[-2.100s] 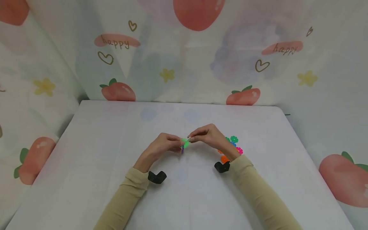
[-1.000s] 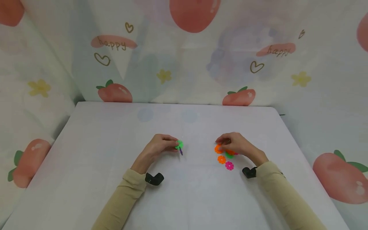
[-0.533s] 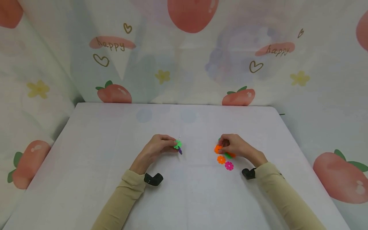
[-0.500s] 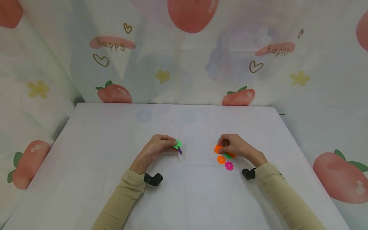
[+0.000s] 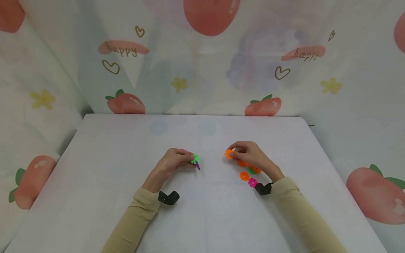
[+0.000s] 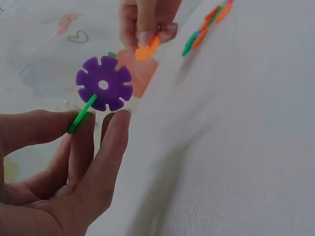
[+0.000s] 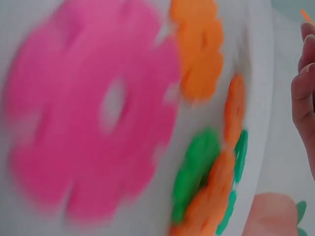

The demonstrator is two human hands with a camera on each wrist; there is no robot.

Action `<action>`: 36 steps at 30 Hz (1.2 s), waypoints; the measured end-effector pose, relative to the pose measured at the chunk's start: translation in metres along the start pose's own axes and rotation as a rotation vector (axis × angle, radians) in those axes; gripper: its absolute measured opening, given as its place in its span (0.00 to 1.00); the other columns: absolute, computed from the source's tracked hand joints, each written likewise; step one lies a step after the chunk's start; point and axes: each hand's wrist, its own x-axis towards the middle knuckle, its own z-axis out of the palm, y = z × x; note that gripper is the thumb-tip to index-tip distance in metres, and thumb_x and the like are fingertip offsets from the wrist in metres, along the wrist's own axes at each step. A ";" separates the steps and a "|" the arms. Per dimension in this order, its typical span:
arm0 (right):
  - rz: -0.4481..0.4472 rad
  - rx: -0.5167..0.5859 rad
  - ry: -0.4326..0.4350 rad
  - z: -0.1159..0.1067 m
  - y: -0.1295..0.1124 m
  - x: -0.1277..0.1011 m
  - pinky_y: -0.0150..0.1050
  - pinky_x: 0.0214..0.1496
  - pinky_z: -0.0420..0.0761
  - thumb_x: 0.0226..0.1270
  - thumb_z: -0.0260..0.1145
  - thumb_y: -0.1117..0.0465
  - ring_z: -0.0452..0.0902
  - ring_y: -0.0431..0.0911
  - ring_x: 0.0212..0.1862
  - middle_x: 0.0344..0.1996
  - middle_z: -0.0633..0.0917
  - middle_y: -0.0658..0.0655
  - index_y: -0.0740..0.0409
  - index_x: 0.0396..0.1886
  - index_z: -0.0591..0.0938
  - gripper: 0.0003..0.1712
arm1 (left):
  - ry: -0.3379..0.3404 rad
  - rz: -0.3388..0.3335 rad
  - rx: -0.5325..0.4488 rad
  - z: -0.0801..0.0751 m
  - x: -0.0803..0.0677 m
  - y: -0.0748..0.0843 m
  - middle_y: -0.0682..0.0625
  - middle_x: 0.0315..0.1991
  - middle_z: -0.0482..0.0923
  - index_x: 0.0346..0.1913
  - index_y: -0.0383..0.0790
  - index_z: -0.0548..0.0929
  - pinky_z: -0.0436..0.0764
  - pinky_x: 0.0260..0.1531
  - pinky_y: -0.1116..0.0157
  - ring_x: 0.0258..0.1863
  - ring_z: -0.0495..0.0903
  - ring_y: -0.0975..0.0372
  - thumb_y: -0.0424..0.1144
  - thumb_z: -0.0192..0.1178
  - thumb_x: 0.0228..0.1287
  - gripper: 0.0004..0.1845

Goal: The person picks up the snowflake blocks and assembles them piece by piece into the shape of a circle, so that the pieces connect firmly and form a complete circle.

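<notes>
My left hand (image 5: 172, 163) pinches a green notched plastic disc (image 5: 195, 159) between thumb and fingers. In the left wrist view a purple notched disc (image 6: 115, 84) is slotted onto that green disc, standing crosswise to it. Something pale and blurred shows behind the pair, too faint to make out. An orange notched disc (image 5: 228, 154) is pinched by my right hand (image 5: 251, 154), raised left of the loose discs. Only some fingers of the right hand show at the edge of the right wrist view.
Below the right hand lie several loose discs on the white table (image 5: 177, 225): orange (image 5: 244, 176), pink (image 5: 252, 182) and green (image 5: 252, 170). Some overlap, and the right forearm partly covers them. A patterned cloth wall (image 5: 202, 95) stands behind the table.
My right hand went from near the left hand to the loose discs, then lifted away leftward with an orange one. The left hand stays nearly in place, still holding the joined discs.
</notes>
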 end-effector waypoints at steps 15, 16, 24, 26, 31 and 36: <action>-0.026 0.259 -0.042 0.039 -0.042 0.039 0.42 0.45 0.87 0.74 0.66 0.63 0.87 0.60 0.37 0.33 0.90 0.62 0.62 0.55 0.85 0.14 | 0.029 -0.011 0.069 -0.001 0.004 0.000 0.45 0.33 0.87 0.50 0.21 0.85 0.89 0.39 0.61 0.26 0.87 0.61 0.31 0.68 0.66 0.15; -0.025 0.269 -0.044 0.041 -0.043 0.041 0.42 0.45 0.87 0.74 0.66 0.63 0.87 0.60 0.37 0.33 0.91 0.62 0.62 0.55 0.85 0.14 | 0.030 -0.013 0.072 -0.001 0.004 0.000 0.45 0.33 0.88 0.50 0.21 0.85 0.89 0.39 0.61 0.26 0.87 0.61 0.31 0.68 0.66 0.15; -0.021 0.289 -0.064 0.050 -0.046 0.049 0.45 0.49 0.86 0.75 0.64 0.64 0.87 0.59 0.38 0.34 0.91 0.58 0.60 0.55 0.85 0.14 | 0.029 -0.023 0.120 -0.002 0.004 -0.002 0.43 0.34 0.88 0.48 0.24 0.87 0.89 0.41 0.61 0.26 0.87 0.62 0.33 0.69 0.66 0.14; -0.020 0.294 -0.078 0.050 -0.045 0.050 0.44 0.49 0.86 0.75 0.63 0.64 0.86 0.59 0.39 0.35 0.91 0.58 0.60 0.56 0.86 0.14 | 0.029 -0.024 0.128 -0.002 0.004 -0.001 0.43 0.34 0.88 0.48 0.24 0.87 0.89 0.41 0.60 0.26 0.87 0.62 0.33 0.69 0.66 0.14; -0.024 0.287 -0.115 0.049 -0.044 0.053 0.43 0.48 0.86 0.77 0.63 0.63 0.85 0.60 0.40 0.39 0.91 0.59 0.59 0.57 0.86 0.14 | 0.014 -0.019 0.148 -0.001 0.004 0.000 0.43 0.34 0.89 0.47 0.24 0.87 0.89 0.40 0.60 0.25 0.87 0.61 0.32 0.69 0.65 0.13; -0.068 0.276 -0.152 0.049 -0.045 0.056 0.45 0.43 0.85 0.76 0.65 0.63 0.82 0.60 0.36 0.38 0.90 0.60 0.60 0.54 0.88 0.13 | 0.010 -0.022 0.178 0.000 0.003 0.002 0.43 0.33 0.89 0.46 0.24 0.88 0.89 0.39 0.62 0.24 0.87 0.61 0.30 0.68 0.65 0.12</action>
